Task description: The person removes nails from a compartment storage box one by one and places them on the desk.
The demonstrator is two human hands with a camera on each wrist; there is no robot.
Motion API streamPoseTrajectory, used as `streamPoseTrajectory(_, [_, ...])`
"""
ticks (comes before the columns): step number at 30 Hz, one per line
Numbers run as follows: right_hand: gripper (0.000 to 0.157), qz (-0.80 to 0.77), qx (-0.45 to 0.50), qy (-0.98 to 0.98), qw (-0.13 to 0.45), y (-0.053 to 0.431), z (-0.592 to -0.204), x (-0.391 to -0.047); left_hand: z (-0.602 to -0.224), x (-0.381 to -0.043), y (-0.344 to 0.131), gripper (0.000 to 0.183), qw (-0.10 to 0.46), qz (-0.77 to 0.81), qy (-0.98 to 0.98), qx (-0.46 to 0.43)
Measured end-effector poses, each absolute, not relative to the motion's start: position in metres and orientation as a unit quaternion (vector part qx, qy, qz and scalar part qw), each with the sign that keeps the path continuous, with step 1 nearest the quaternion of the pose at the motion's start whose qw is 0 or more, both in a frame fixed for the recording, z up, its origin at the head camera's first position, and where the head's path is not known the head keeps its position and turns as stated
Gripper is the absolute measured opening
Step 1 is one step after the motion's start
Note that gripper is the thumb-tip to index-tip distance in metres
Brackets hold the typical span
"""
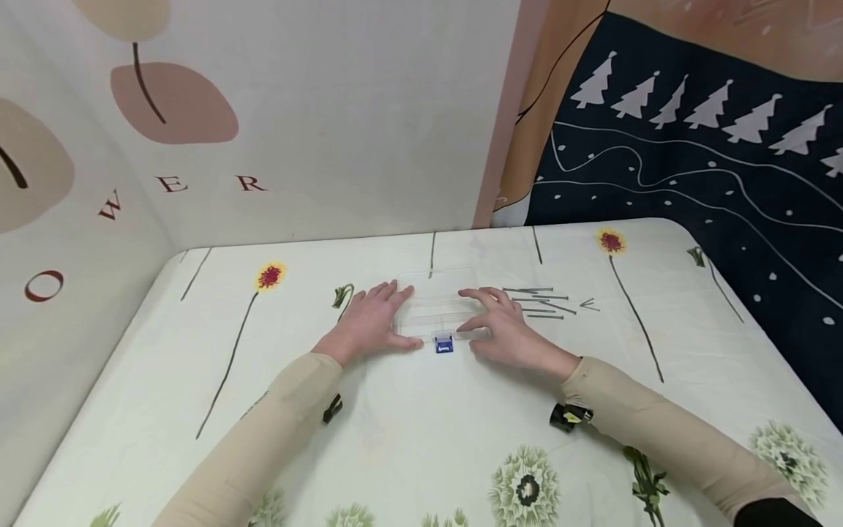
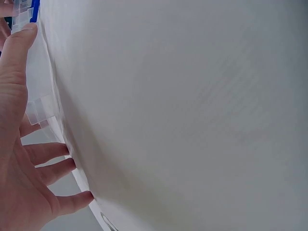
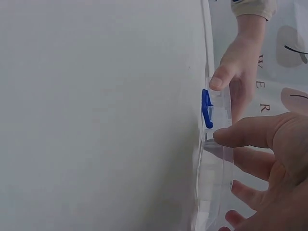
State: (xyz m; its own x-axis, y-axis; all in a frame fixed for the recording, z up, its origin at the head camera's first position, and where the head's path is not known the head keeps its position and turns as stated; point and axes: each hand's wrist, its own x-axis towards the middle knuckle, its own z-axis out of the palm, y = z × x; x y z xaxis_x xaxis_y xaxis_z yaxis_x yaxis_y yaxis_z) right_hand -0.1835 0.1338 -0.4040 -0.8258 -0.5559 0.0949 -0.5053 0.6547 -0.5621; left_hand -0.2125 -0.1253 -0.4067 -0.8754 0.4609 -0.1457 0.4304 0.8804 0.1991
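Note:
A clear plastic box [image 1: 428,320] lies on the cloth-covered table, a blue latch [image 1: 444,343] at its front edge. Its see-through walls make it hard to tell whether the lid is raised. My left hand [image 1: 372,318] is at the box's left side, fingers spread and thumb by the front corner. In the left wrist view, several of its fingertips touch the cloth. At the right side is my right hand [image 1: 503,329], its fingers loosely bent over the box's edge. The right wrist view has that thumb at the front wall, near the blue latch [image 3: 207,108].
Several long metal nails [image 1: 543,301] lie loose just right of my right hand. The white tablecloth [image 1: 408,424] has printed flowers. A pale wall hanging [image 1: 329,124] stands behind the table, and a dark cloth with trees [image 1: 691,161] hangs at the right.

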Motion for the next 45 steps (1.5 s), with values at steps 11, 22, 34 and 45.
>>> streamPoseTrajectory(11, [0.021,-0.309,-0.215,0.921,0.101,0.124,-0.399,-0.183,-0.407,-0.213,-0.124,0.1,0.098,0.069,0.966,0.23])
streamPoseTrajectory(22, [0.018,-0.295,-0.214,0.926,0.096,0.117,-0.404,-0.181,-0.407,-0.212,-0.124,0.1,0.102,0.066,0.966,0.227])
streamPoseTrajectory(34, [0.019,-0.283,-0.23,0.927,0.085,0.114,-0.405,-0.18,-0.406,-0.212,-0.124,0.1,0.1,0.07,0.967,0.225])
streamPoseTrajectory(45, [0.018,-0.278,-0.24,0.927,0.083,0.114,-0.407,-0.181,-0.406,-0.213,-0.124,0.1,0.1,0.071,0.966,0.226])
